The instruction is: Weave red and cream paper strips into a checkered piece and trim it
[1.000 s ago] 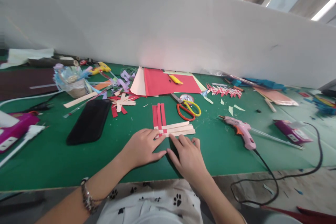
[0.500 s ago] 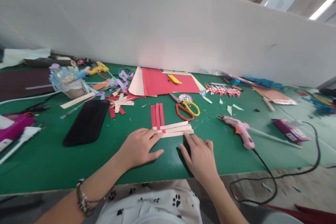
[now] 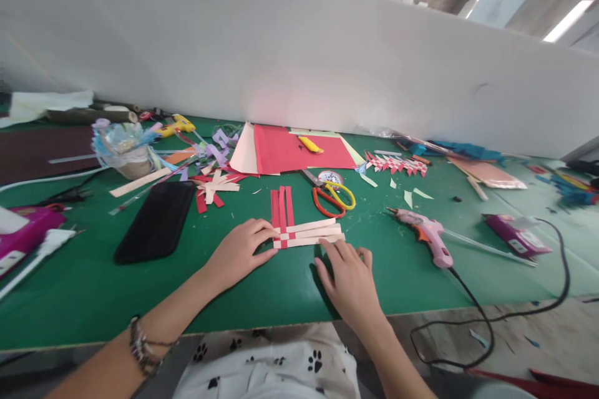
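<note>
Red paper strips [image 3: 282,206] stand upright on the green table, interlaced at their lower ends with cream paper strips [image 3: 313,232] that run off to the right. A small red-and-cream check shows at the crossing. At its left edge, my left hand [image 3: 241,254] touches the weave with its fingertips and thumb, thumb and index apart. My right hand [image 3: 350,280] rests its fingertips on the lowest cream strip near the right end, fingers spread. Just behind the strips lie scissors [image 3: 344,196] with red and yellow handles.
A black phone [image 3: 156,221] lies left, near loose strips [image 3: 218,188]. Red paper sheets [image 3: 281,153] carry a yellow cutter [image 3: 310,144]. A finished-looking checked braid [image 3: 397,163] is behind right. A pink glue gun [image 3: 428,234] with a cable and a purple box [image 3: 517,235] lie right.
My left hand has drawn back left from over the crossing to its edge, uncovering the checks. My right hand has shifted slightly left, and the strips sit closer together at the crossing.
</note>
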{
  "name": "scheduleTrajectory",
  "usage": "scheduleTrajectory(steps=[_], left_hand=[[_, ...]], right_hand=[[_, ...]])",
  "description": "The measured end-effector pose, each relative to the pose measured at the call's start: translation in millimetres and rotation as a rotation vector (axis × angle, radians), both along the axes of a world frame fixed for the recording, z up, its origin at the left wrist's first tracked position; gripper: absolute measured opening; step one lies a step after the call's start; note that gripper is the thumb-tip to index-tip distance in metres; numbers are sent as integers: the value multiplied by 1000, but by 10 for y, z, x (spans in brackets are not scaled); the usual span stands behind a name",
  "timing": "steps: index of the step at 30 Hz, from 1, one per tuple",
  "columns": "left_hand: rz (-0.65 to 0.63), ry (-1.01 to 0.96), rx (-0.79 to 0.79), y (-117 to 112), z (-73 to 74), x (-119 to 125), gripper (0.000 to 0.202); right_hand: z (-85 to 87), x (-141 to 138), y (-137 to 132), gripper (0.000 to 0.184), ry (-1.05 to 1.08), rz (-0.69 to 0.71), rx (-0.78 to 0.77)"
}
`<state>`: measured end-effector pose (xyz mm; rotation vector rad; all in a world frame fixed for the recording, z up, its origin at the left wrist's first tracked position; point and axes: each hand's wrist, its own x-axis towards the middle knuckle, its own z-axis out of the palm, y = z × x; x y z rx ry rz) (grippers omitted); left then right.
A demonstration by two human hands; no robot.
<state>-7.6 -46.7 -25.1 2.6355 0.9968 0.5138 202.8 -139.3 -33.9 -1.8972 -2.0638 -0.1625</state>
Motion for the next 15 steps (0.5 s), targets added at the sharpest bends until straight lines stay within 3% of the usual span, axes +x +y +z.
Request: scheduleTrajectory(steps=[5, 15], left_hand=[[5, -34, -16, 7, -24, 4, 19], [48, -73, -42, -36, 8, 42, 11]], right_hand=[[30, -201, 37, 37, 23, 133, -79], [60, -286, 86, 40, 49, 164, -167]])
